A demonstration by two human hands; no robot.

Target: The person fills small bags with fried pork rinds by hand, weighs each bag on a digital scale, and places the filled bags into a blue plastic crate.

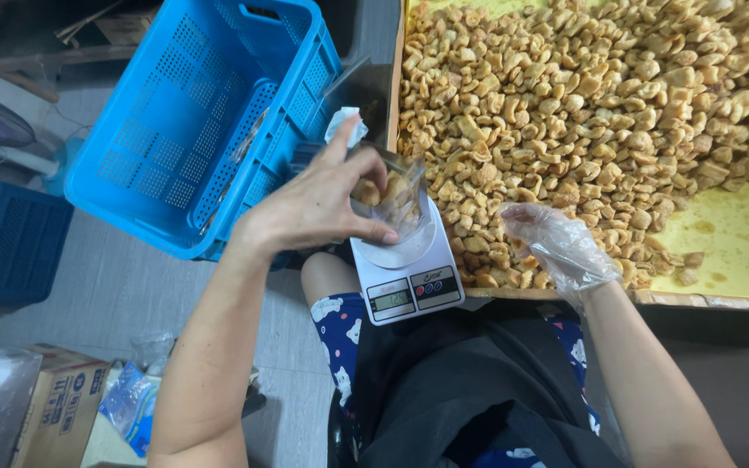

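My left hand (318, 204) grips a clear plastic bag (396, 195) partly filled with fried snack pieces, holding it upright on a small white digital scale (409, 282) that rests on my knee. My right hand (561, 247), in a thin clear plastic glove, lies on the near edge of a big heap of golden fried snack pieces (600, 113). The heap covers a wide tray lined in yellow (739, 243). The gloved fingers are loosely spread; nothing shows clearly between them.
An empty blue perforated plastic crate (192, 121) stands tilted at my left. A darker blue crate (6, 247) sits at the far left on the grey floor. A cardboard box (58, 407) and plastic bags lie at the lower left. My dark apron covers my lap.
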